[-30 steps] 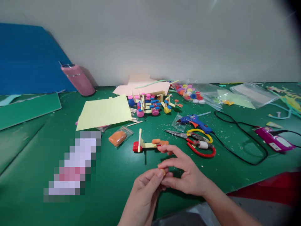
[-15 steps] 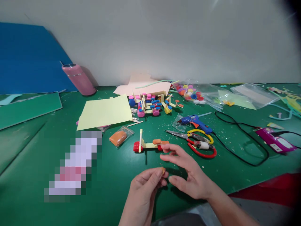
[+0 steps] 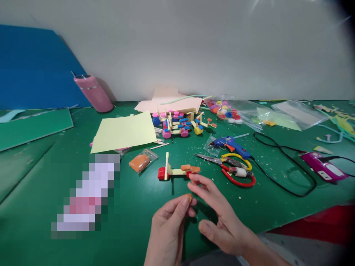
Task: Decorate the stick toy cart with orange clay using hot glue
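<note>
Pinched between the thumb and fingers of my left hand (image 3: 172, 221) is a small piece of orange clay (image 3: 189, 197), mostly covered by the fingertips. My right hand (image 3: 219, 214) is open just to the right, thumb apart from the fingers and nothing in its grasp. Beyond its fingertips stands a small toy cart (image 3: 177, 172) with red wheels, a pale stick frame, an upright stick at its left end and orange clay pads on top. To the left of the cart lies a packet of orange clay (image 3: 139, 163) in clear wrap.
Scissors (image 3: 235, 168) and a blue glue gun (image 3: 230, 144) lie at the right, with a black cord running to a purple power strip (image 3: 323, 166). Several finished carts (image 3: 177, 127), yellow paper (image 3: 124, 133), a bag of bottle caps (image 3: 224, 111) and a pink tumbler (image 3: 94, 94) stand farther back.
My right hand's thumb has spread farther from its fingers and lower. My left hand keeps its pinch on the orange clay, nearly in the same place. The cart stays put.
</note>
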The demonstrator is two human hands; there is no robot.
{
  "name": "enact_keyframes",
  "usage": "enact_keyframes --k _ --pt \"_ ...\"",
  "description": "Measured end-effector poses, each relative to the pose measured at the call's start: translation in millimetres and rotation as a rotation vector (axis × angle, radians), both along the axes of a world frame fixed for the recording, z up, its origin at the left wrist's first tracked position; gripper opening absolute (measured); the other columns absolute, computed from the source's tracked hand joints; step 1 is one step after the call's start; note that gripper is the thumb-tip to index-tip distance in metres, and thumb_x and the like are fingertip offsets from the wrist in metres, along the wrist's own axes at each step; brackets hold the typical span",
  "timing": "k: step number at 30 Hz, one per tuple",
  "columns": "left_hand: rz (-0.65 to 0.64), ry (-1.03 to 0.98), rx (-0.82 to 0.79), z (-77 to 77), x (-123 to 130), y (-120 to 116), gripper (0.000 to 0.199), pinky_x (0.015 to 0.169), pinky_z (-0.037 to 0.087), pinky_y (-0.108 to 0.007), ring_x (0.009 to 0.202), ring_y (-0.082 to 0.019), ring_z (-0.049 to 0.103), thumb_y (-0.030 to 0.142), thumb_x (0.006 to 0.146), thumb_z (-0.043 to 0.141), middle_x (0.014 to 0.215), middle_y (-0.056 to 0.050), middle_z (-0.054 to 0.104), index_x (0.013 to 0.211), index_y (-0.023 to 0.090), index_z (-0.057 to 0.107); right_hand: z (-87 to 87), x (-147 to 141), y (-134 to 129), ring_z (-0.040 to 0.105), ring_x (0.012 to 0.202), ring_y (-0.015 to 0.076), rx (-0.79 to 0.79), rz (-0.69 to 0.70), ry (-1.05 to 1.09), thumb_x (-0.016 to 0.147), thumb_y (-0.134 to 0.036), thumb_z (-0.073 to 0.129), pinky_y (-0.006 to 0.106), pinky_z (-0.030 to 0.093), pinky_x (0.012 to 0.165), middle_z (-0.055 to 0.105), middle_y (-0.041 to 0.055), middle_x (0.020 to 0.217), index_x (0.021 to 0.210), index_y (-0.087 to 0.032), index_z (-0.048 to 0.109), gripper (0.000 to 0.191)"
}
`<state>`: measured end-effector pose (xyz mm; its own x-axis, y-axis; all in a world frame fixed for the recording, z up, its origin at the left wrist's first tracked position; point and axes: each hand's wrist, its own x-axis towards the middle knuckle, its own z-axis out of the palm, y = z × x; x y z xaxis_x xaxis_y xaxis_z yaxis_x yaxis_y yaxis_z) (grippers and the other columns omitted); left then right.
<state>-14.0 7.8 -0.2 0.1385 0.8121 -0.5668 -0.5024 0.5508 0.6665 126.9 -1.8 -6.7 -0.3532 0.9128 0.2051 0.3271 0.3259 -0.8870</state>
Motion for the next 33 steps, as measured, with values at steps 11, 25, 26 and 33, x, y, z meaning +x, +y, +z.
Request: enact_keyframes --k 11,25,26,33 --pt "0.054 -0.045 -0.017 2.3 1.4 2.0 0.017 0.061 0.043 -0.019 0.059 -0.009 0.050 0.028 0.059 0.074 0.056 -0.002 0.063 0.064 0.012 0.070 2.0 -7.0 -3.3 0.019 0.133 0.0259 0.008 0.010 0.008 0.083 -0.054 0.042 0.040 0.023 0.106 0.018 0.0059 0.145 0.137 -0.026 0.027 0.062" --pt "-0.011 -0.043 -0.006 4.5 -1.5 3.9 0.015 0.062 0.042 -0.019 0.062 -0.010 0.052 0.026 0.063 0.071 0.057 -0.001 0.062 0.066 0.012 0.070 1.8 -5.4 2.5 0.026 0.130 0.0255 0.013 -0.051 0.037 0.085 -0.047 0.042 0.040 0.027 0.104 0.026 0.0076 0.141 0.130 -0.023 0.041 0.051" --pt "-0.012 -0.043 -0.008 4.9 -1.3 4.2 0.015 0.062 0.043 -0.020 0.062 -0.010 0.052 0.026 0.063 0.071 0.058 -0.002 0.062 0.066 0.012 0.070 1.5 -5.4 2.1 0.025 0.130 0.0255 0.014 -0.061 0.047 0.086 -0.047 0.042 0.040 0.027 0.104 0.026 0.0078 0.141 0.131 -0.023 0.039 0.051" --pt "-0.092 -0.033 -0.006 4.6 -4.4 8.2 0.015 0.061 0.042 -0.021 0.058 -0.010 0.052 0.026 0.064 0.071 0.061 -0.004 0.065 0.065 0.011 0.070 0.4 0.0 4.9 0.028 0.128 0.0259 0.033 -0.087 0.037 0.083 -0.035 0.051 0.042 0.029 0.103 0.028 0.0083 0.139 0.128 -0.024 0.042 0.047"
